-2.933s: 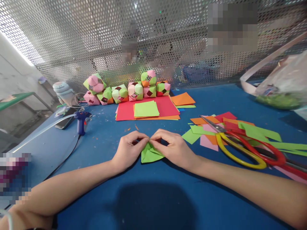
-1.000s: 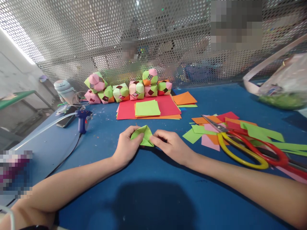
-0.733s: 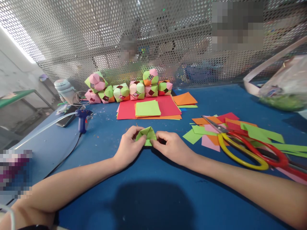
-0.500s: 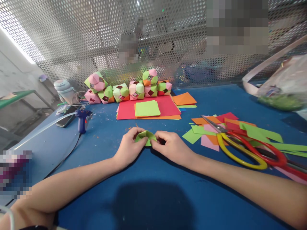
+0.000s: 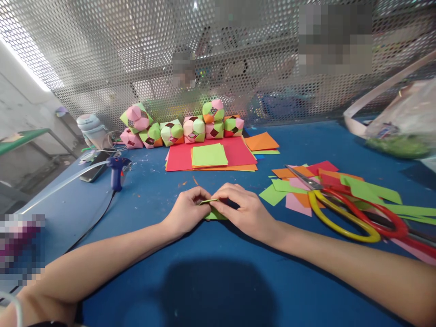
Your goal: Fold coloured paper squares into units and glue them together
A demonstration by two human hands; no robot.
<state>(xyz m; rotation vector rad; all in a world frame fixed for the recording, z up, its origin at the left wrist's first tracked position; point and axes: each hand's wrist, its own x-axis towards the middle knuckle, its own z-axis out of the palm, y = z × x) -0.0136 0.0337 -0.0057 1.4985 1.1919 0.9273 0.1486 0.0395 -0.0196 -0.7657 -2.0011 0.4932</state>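
A small folded piece of green paper (image 5: 215,214) is held just above the blue table, between my two hands. My left hand (image 5: 186,210) pinches its left side, thumb in front. From the right, my right hand (image 5: 245,208) grips the upper edge between thumb and fingers. Much of the paper is covered by my fingers. Beyond my hands lies a small stack of light green sheets (image 5: 209,154) on top of larger red paper (image 5: 177,159).
Several folded paper balls (image 5: 171,132) line the back by the perforated metal screen (image 5: 136,54). A blue glue gun (image 5: 116,172) with its cord stands left. Scissors (image 5: 344,227) lie over coloured paper scraps (image 5: 272,194) at right. A plastic bag (image 5: 405,118) sits far right.
My right hand has moved slightly left and over the paper's top edge. The green paper, spread open before, now shows a narrow upper edge and a flap lower down.
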